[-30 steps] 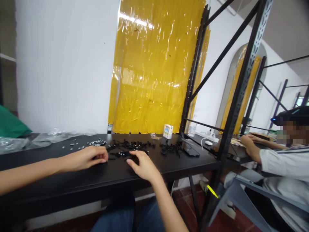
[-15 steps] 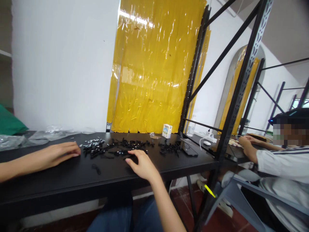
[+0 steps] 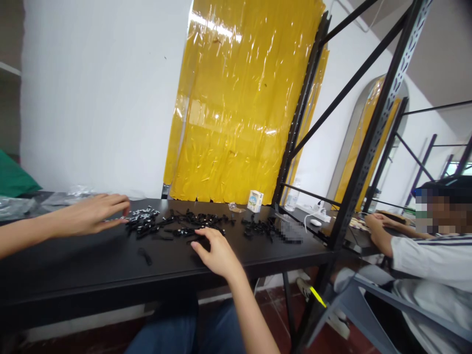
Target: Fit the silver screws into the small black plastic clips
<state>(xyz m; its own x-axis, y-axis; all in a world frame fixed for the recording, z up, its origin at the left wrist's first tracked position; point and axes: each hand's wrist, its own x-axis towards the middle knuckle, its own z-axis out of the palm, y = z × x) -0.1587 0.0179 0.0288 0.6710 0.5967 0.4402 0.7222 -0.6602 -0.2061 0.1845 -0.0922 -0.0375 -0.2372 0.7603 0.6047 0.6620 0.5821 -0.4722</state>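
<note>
My left hand (image 3: 94, 215) is raised slightly at the left edge of a pile of small silver metal pieces (image 3: 144, 214). Its thumb and fingers are apart, and a few silver bits show around the fingertips. Black strap-like pieces (image 3: 145, 228) lie mixed in just below the silver ones. My right hand (image 3: 217, 253) rests on the black table (image 3: 92, 275) in front of a second heap of black pieces (image 3: 199, 219), thumb and index finger spread. I see nothing held in it. One loose black loop (image 3: 145, 256) lies between my hands, nearer the front edge.
Farther right are another black heap (image 3: 256, 225), a small white box (image 3: 254, 201) and a blurred-out flat object (image 3: 291, 231). Clear plastic (image 3: 66, 198) lies back left. A black rack post (image 3: 354, 187) stands at the right, with a seated co-worker (image 3: 424, 250) beyond.
My left hand has lifted and moved a little right, its fingers opening at the silver pieces. My right hand stays in place. The view has shifted slightly.
</note>
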